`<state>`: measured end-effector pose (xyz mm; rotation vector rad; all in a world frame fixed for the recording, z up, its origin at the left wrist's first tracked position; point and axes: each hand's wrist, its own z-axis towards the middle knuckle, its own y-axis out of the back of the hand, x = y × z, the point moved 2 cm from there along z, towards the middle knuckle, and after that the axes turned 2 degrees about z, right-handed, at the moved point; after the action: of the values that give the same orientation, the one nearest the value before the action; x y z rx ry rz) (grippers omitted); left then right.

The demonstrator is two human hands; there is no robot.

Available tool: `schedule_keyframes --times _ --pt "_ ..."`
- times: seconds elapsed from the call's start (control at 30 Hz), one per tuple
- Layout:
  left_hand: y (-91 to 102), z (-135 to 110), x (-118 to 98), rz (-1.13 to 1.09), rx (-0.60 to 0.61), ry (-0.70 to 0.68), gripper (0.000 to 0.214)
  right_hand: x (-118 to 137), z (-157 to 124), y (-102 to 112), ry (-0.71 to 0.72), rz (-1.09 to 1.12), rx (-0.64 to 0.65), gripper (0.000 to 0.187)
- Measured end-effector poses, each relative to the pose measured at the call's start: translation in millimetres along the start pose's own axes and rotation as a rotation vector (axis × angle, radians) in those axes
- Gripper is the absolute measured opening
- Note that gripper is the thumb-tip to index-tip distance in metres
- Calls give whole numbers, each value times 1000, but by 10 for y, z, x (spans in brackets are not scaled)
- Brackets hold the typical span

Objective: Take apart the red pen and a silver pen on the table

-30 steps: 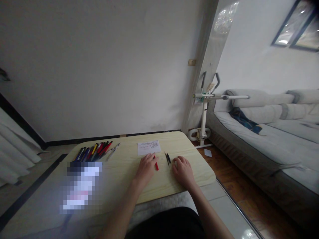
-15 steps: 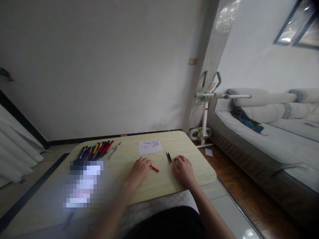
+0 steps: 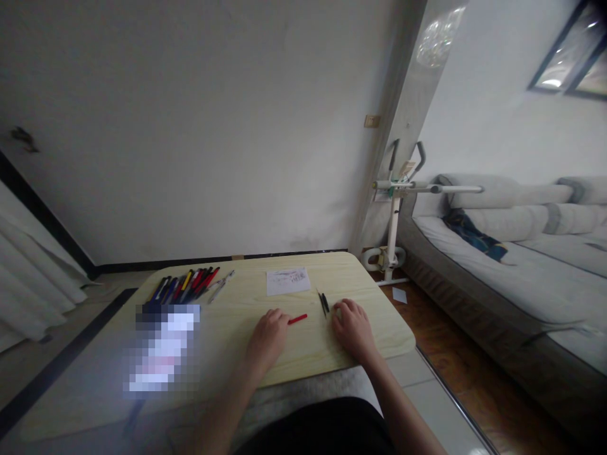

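Over the tabletop, my left hand (image 3: 269,335) is closed with its fingertips on one end of a red pen (image 3: 298,319), which points out to the right. The part of the pen inside the fingers is hidden. My right hand (image 3: 351,325) rests on the table with curled fingers, and a small pale patch shows by its fingertips; what it holds, if anything, I cannot make out. Just left of that hand lie a black pen or cap (image 3: 325,303) and a thin dark pen-like piece (image 3: 321,299). A sheet of paper with dark scribbles (image 3: 288,282) lies beyond both hands.
Several pens and markers (image 3: 183,285) lie at the left of the wooden table (image 3: 237,354), beside a metal compass-like tool (image 3: 221,285). A bright, pixelated patch (image 3: 164,347) covers the table's near left. Exercise equipment (image 3: 392,221) and a sofa (image 3: 474,272) stand to the right.
The red pen has turned in my left hand: its free end pointed down to the right and now tilts slightly up. My right hand stays about where it was. The view has shifted slightly.
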<state>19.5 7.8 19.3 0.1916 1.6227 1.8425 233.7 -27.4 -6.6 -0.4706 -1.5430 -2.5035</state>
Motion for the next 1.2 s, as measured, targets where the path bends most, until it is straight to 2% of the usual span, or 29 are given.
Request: schedule_keyframes --times 0.17,0.3,0.47,0.63,0.8,1.0,1.2 --pt "65 -28 102 -145 -102 50 16 -3 -2 2 17 8 -6 19" --pt "36 -116 212 -469 -279 168 17 -17 -1 -16 25 11 -12 19" --pt "-101 -228 240 -725 -310 310 15 -22 -1 -28 35 11 -29 18" --pt "-147 -289 205 -736 -331 308 13 -14 -15 -23 25 6 -23 18" --pt "-159 -309 187 -724 -278 264 12 -6 -18 -6 28 5 -19 18" --pt "-224 -307 236 -731 -280 300 29 -21 -18 -21 30 10 -26 19" --pt "-212 -316 256 -794 -300 274 21 -19 -21 -13 41 9 -21 18"
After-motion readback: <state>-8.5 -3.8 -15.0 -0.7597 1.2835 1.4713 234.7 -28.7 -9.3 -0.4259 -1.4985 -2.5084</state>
